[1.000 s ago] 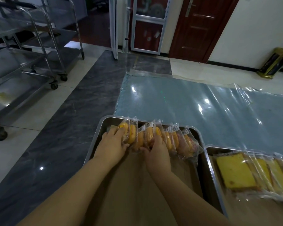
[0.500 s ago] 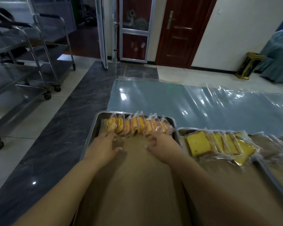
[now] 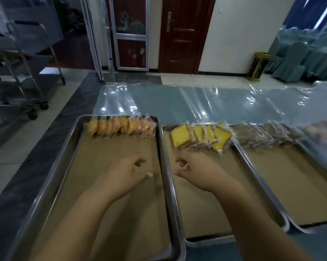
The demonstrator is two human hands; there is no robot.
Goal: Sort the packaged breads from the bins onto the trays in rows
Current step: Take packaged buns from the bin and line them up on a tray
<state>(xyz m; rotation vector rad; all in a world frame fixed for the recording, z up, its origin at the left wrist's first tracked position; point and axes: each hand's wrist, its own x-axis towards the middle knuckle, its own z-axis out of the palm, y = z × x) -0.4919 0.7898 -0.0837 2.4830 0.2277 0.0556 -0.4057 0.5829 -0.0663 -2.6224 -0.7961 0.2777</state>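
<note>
Steel wheeled trolleys (image 3: 27, 78) standing at left on pale tiles. Dark marble strip (image 3: 46, 147) running along floor beside them. Clear plastic sheet (image 3: 196, 104) lying spread, glinting. Brown wooden door (image 3: 183, 34) sitting shut in white wall, glass-panelled door (image 3: 130, 32) standing beside it. Gold-trimmed bin (image 3: 257, 66) standing near wall. Cloth-covered chairs (image 3: 300, 59) crowding far right.

White wall (image 3: 241, 34) at the back, dark wooden door (image 3: 185, 34) next to a glass-panel door (image 3: 131, 34). Steel trolleys (image 3: 44, 62) off left on glossy floor tiles (image 3: 70, 93), covered chairs (image 3: 298, 59) far right.
</note>
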